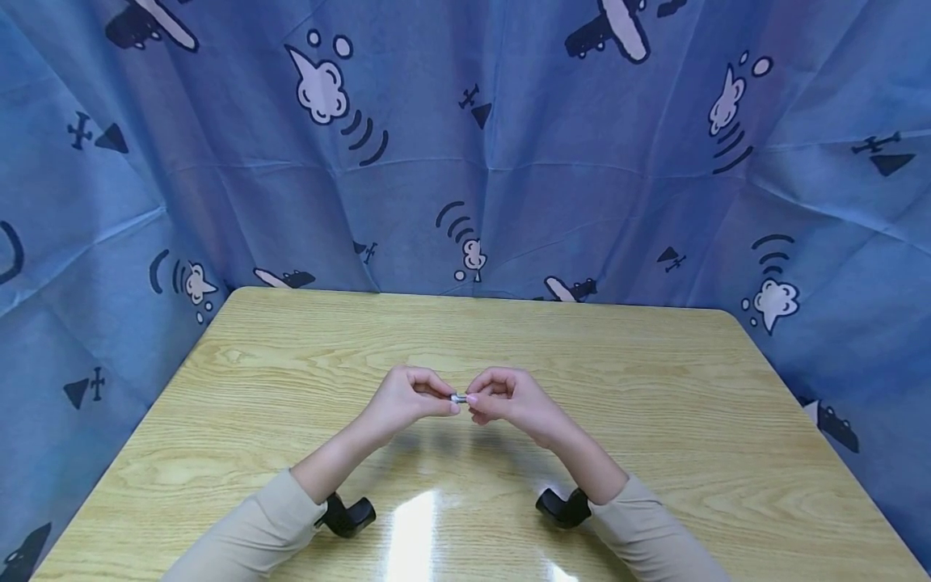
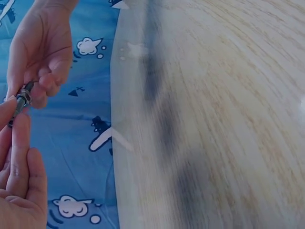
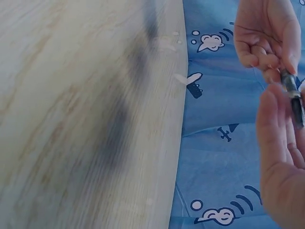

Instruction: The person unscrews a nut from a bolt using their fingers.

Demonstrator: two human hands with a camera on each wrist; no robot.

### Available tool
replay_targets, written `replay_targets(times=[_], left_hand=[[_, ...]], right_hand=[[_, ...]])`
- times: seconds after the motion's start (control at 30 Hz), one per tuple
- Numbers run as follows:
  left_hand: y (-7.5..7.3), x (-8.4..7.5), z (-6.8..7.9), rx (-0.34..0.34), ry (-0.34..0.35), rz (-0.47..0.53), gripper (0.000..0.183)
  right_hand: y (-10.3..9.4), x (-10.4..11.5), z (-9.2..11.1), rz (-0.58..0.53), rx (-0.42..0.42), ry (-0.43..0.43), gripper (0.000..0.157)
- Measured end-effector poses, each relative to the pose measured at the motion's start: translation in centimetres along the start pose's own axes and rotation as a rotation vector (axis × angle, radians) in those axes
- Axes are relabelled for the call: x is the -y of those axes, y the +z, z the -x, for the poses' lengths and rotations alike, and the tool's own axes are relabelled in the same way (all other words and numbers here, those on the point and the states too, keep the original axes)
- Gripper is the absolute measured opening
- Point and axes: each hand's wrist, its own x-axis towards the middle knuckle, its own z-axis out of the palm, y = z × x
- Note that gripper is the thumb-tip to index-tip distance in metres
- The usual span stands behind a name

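Observation:
Held level between both hands is a small metal bolt (image 1: pixel 459 398) with a threaded shaft, and a nut-like ring (image 2: pixel 25 94) sits around it. My left hand (image 1: pixel 416 396) pinches one end between thumb and fingers. From the opposite side my right hand (image 1: pixel 512 400) holds the other end, its thumb and fingertips close to the left ones. In the right wrist view, the bolt (image 3: pixel 292 90) runs from the left fingertips towards the right hand (image 3: pixel 286 152), dark at its near end. Fingers cover parts of the bolt at both ends.
Below the hands lies a light wooden table (image 1: pixel 291 347), with their shadows and bright reflections on it. A blue patterned curtain (image 1: pixel 407 218) hangs behind and along both sides. Black wrist mounts (image 1: pixel 347 517) sit at the sleeve cuffs.

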Motion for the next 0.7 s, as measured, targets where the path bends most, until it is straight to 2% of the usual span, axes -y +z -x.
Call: replay_targets(times=[0.13,0.27,0.4,0.53,0.7], left_hand=[[-0.02,0.22,-0.04,-0.001,-0.009,-0.005,0.022],[0.02,0.27,-0.03,0.002,-0.009,0.000,0.022],[0.01,0.05,0.08,0.001,-0.005,-0.004,0.021],[-0.06,0.01,0.09,-0.001,-0.009,-0.011,0.021],[-0.04,0.06,0.10,0.003,-0.010,-0.001,0.022]], right_hand=[[-0.02,0.01,0.08,0.024,-0.003,-0.046,0.025],[0.13,0.08,-0.05,0.001,-0.003,-0.015,0.032],[0.15,0.10,-0.12,-0.023,0.009,0.026,0.029],[0.09,0.01,-0.01,0.013,0.002,-0.003,0.024],[0.15,0.09,0.07,0.018,-0.017,-0.025,0.032]])
